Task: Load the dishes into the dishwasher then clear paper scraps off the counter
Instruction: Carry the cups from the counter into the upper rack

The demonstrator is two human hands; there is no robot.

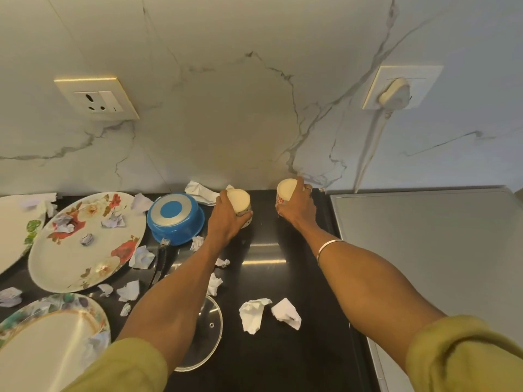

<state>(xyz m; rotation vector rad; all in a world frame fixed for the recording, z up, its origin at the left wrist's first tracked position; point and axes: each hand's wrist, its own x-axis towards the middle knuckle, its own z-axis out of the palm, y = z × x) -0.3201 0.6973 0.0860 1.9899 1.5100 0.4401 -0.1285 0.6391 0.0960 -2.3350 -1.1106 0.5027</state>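
Two white cups stand upside down near the back of the black counter (263, 278). My left hand (226, 219) grips the left cup (240, 200); my right hand (297, 206) grips the right cup (285, 189), which has a red pattern on its side. A blue saucepan (175, 217) lies upside down to the left, its black handle pointing toward me. Floral plates (85, 241) lie at the left. Crumpled paper scraps (253, 314) are scattered over the counter and the plates.
A glass lid (205, 335) lies under my left forearm. A grey steel surface (424, 250) adjoins the counter on the right. The marble wall behind carries a socket (97, 100) and a white plug (394, 93) with a hanging cord.
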